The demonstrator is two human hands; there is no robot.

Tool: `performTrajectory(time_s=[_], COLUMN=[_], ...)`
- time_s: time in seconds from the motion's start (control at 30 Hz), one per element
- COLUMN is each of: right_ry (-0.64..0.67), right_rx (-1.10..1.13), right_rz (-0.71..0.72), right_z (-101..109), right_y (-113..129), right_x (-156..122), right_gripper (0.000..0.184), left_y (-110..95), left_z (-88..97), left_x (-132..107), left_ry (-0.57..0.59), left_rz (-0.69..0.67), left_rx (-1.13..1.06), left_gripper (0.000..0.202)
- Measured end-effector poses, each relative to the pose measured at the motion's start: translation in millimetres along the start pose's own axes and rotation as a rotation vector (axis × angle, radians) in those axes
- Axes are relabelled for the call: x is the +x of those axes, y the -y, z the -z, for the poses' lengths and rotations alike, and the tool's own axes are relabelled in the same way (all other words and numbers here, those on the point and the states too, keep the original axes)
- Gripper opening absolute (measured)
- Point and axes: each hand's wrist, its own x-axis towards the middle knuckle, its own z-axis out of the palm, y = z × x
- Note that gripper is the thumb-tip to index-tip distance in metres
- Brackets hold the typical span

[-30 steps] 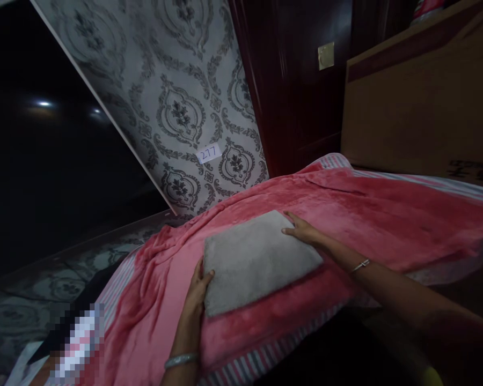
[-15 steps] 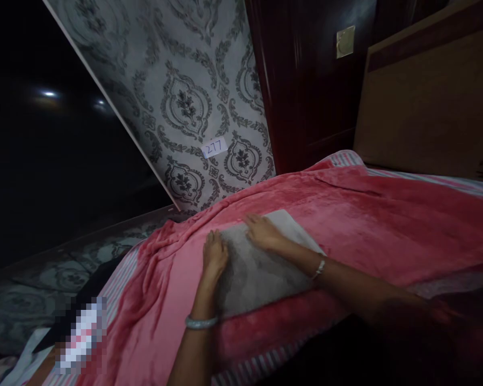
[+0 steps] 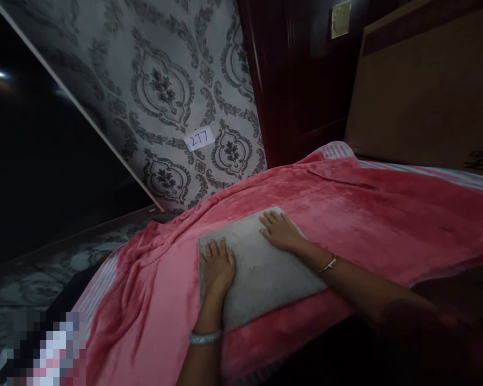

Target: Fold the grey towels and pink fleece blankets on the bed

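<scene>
A folded grey towel [image 3: 261, 273] lies flat on a pink fleece blanket [image 3: 370, 214] that covers the bed. My left hand [image 3: 217, 265] rests palm down on the towel's near left part, fingers stretched out. My right hand [image 3: 279, 230] lies flat on the towel's far right corner, fingers spread. Neither hand holds anything. A bangle sits on each wrist.
A grey patterned wall [image 3: 165, 96] with a small paper label reading 277 [image 3: 198, 139] rises behind the bed. A dark red wooden door [image 3: 298, 80] and a brown headboard [image 3: 422, 86] stand at the right. Striped bedding [image 3: 96, 279] shows under the blanket's left edge.
Both hands moved from the towel's edges onto its top and now lie flat on it. The left hand slid back toward me. The view shifted slightly.
</scene>
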Motion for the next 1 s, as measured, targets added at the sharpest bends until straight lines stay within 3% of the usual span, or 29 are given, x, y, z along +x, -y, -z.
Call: performTrajectory(time_s=[0.17, 0.3, 0.43, 0.6, 0.7, 0.83, 1.0], right_ry=[0.017, 0.018, 0.008, -0.037, 0.037, 0.088, 0.053], right_rx=[0.072, 0.081, 0.056, 0.080, 0.109, 0.117, 0.088], right_rz=[-0.142, -0.170, -0.177, 0.175, 0.246, 0.239, 0.117], right_z=[0.2, 7.4, 23.7, 19.2, 4.6, -3.1, -0.7], right_y=[-45.0, -56.1, -26.2, 68.5, 106.0, 106.7, 58.6], right_x=[-18.8, -25.8, -32.6, -68.9, -90.4, -100.2, -107.1], right_gripper=[0.061, 0.060, 0.058, 0.062, 0.062, 0.062, 0.070], left_y=[-2.7, -3.5, -7.2, -8.5, -3.7, 4.0, 4.6], left_z=[0.3, 0.2, 3.7, 20.8, 23.4, 11.4, 4.0], left_x=[-1.3, -3.3, -3.2, -16.4, -39.8, -65.8, -68.5], left_ry=[0.017, 0.011, 0.004, 0.011, -0.017, 0.049, 0.088], left_rz=[-0.014, -0.034, -0.042, -0.044, -0.084, -0.093, -0.080], left_rx=[0.134, 0.220, 0.198, 0.135, 0.131, 0.200, 0.214], left_gripper=[0.062, 0.061, 0.062, 0.059, 0.058, 0.058, 0.058])
